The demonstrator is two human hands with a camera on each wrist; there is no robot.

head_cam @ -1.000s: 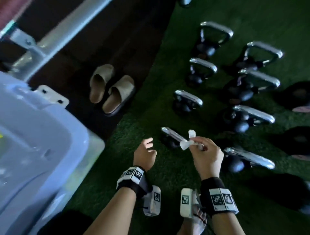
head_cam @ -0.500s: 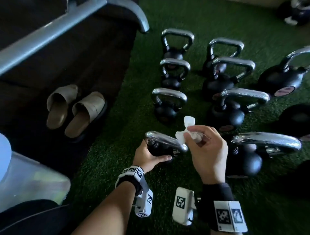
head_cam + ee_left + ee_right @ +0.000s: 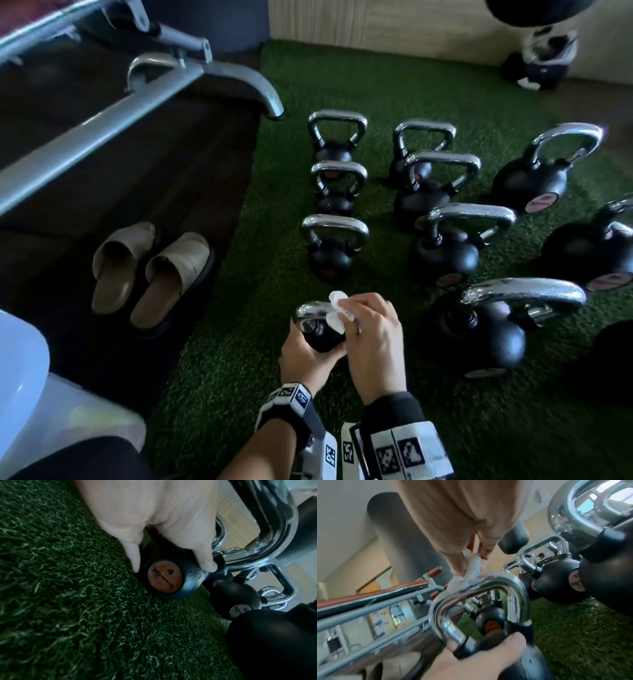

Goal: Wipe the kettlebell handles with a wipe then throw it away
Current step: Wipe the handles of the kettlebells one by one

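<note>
The nearest small black kettlebell has a chrome handle and stands on green turf. My left hand grips its black ball from the left. My right hand pinches a small white wipe and presses it on the top of that handle. Several more chrome-handled kettlebells stand in rows behind and to the right.
A large kettlebell stands close on the right. Beige slippers lie on the dark floor to the left. A grey metal bench frame crosses the upper left. A pale plastic bin sits at lower left.
My left hand has closed round the kettlebell's ball. My right hand has brought the wipe down onto the handle. The head view has tilted up.
</note>
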